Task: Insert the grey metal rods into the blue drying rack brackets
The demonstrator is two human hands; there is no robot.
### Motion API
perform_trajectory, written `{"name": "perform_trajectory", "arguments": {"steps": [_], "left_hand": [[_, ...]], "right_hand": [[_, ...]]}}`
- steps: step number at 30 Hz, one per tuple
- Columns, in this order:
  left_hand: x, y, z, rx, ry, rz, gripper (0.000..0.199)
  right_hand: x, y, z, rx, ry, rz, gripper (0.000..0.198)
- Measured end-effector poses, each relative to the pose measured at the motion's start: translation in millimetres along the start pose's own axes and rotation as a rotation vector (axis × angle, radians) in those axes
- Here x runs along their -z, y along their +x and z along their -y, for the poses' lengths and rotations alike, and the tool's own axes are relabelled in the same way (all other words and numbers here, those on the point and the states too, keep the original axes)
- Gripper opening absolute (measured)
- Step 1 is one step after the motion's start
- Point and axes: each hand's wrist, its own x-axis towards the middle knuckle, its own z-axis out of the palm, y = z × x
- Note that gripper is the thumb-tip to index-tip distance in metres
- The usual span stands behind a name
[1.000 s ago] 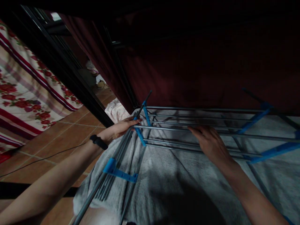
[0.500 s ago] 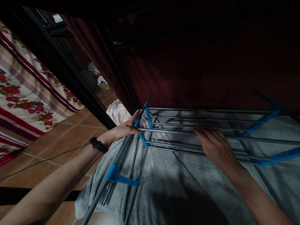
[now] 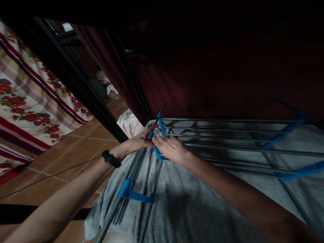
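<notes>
A rack of grey metal tubes with blue plastic joints, which looks like a drying rack (image 3: 240, 146), lies on a grey blanket. My left hand (image 3: 141, 141), with a black band on the wrist, is closed round a blue joint (image 3: 150, 136) at the rack's left corner. Right beside it, my right hand (image 3: 170, 147) has its fingers bent onto the same corner, where the long front tube meets the joint. Its fingertips are partly hidden. Below the hands, a folded side section with a blue bracket (image 3: 136, 195) and several thin rods slants towards me.
The grey blanket (image 3: 184, 202) spreads under the rack. A black post (image 3: 83, 91) and a dark red curtain (image 3: 108, 67) stand at the left. Beyond the post are a flowered cloth (image 3: 30, 111), floor tiles (image 3: 83, 148) and a thin cable (image 3: 63, 168). Blue brackets (image 3: 303, 169) hold the rack's right end.
My right hand has moved left along the front tube to the corner joint, next to my left hand. The left hand stays on the joint. The view has shifted slightly.
</notes>
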Motion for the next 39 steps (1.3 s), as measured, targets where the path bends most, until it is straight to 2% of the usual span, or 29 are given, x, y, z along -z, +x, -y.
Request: {"name": "perform_trajectory", "arguments": {"steps": [6, 11, 20, 28, 34, 39], "left_hand": [[0.1, -0.9, 4.6, -0.015, -0.027, -0.083, 0.123], [-7.5, -1.3, 2.8, 0.006, -0.111, -0.115, 0.113], [-16.5, -5.6, -0.4, 0.015, -0.194, -0.126, 0.094], [-22.4, -5.2, -3.2, 0.064, -0.279, -0.113, 0.094], [-23.1, -5.3, -1.7, 0.05, -0.264, -0.111, 0.089], [-25.5, -4.6, -3.5, 0.076, -0.28, -0.113, 0.094]], "right_hand": [[15.0, 3.6, -6.9, -0.007, 0.051, 0.068, 0.04], [23.9, 5.0, -9.6, -0.024, 0.074, 0.081, 0.042], [14.4, 5.1, -11.8, -0.043, 0.069, 0.123, 0.045], [9.4, 5.5, -13.5, -0.039, 0.084, 0.113, 0.044], [4.3, 6.0, -14.2, -0.028, 0.065, 0.107, 0.044], [1.8, 4.9, -13.7, -0.03, 0.051, 0.091, 0.041]]}}
